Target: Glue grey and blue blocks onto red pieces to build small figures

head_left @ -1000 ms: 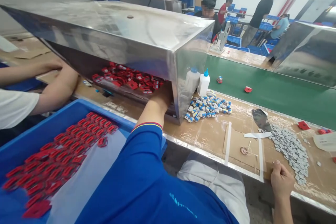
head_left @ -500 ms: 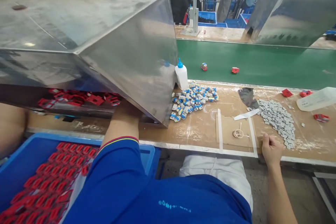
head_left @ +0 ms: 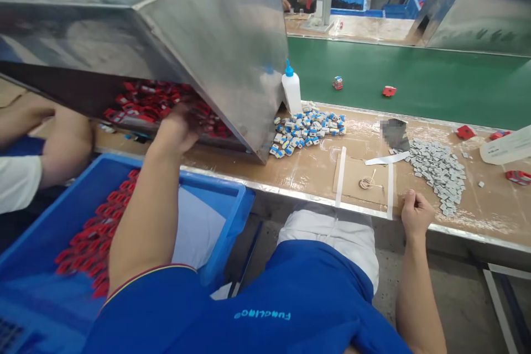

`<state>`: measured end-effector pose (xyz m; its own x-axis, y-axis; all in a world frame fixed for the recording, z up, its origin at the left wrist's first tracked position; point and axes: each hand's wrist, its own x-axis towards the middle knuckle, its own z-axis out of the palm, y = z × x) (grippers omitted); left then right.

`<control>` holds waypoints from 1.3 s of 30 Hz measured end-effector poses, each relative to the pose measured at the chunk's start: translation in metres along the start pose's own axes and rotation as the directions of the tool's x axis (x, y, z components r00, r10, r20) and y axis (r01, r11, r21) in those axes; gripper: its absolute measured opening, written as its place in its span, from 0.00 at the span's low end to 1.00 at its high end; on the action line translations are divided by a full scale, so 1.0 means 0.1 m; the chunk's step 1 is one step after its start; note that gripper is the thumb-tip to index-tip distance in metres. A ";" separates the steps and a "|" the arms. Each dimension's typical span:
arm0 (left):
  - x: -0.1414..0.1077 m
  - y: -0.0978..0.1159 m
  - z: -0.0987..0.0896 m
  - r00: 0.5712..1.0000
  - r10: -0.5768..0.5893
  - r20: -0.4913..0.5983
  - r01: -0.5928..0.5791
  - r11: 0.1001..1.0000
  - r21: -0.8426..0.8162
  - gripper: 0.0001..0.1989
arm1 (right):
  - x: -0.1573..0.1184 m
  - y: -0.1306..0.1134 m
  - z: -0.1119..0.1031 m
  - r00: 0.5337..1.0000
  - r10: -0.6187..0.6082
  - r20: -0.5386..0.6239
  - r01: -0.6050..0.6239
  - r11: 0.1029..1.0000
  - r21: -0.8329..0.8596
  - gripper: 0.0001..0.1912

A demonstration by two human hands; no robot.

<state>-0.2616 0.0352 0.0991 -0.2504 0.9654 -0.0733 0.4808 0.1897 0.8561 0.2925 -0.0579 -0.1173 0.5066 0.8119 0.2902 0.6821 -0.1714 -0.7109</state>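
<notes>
A co-worker's white-sleeved forearm [head_left: 68, 144] lies at far left. A blue plastic tray [head_left: 215, 185] carries rows of red plastic parts [head_left: 95, 238]. The left hand [head_left: 178, 127] reaches beneath a stainless-steel hopper [head_left: 215, 27], partly curled against a heap of red plastic parts [head_left: 141, 102]; any grip cannot be confirmed. These parts appear light and stiff: take them by the edges. Further right, on the tan table [head_left: 315, 177], stand a white squeeze bottle with blue nozzle [head_left: 291, 88] and a pile of small blue-and-white components [head_left: 307, 130]. The right hand [head_left: 417, 213], loosely curled and holding nothing visible, rests at the table edge near small grey pieces [head_left: 437, 177]. The pale lettering on the blue shirt [head_left: 262, 315] is inverted and not clearly legible.
</notes>
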 end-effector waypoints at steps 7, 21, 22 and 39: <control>-1.09 0.08 0.16 0.980 0.040 0.195 0.090 0.784 -0.614 0.40 | 0.05 0.01 0.02 0.996 -0.083 0.018 0.083 0.997 -0.003 0.32; -0.85 0.14 2.32 0.857 0.010 0.516 0.449 0.478 -0.755 0.21 | -0.06 -0.07 -0.02 0.992 -0.109 0.071 0.108 0.994 0.012 0.30; -0.81 0.08 2.40 0.838 0.011 0.546 0.476 0.477 -0.739 0.19 | -0.07 -0.08 -0.02 0.992 -0.103 0.069 0.103 0.995 -0.001 0.30; -0.89 -0.46 2.98 0.622 0.151 0.768 0.646 0.455 -0.613 0.30 | -0.42 -0.65 0.03 0.959 -0.225 0.173 0.150 0.919 0.364 0.12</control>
<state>-0.0113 -0.0058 -0.0859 0.5624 0.7668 -0.3093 -0.4581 0.6004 0.6555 0.2253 -0.0795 -0.0858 0.2412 0.9135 0.3276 0.5110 0.1674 -0.8431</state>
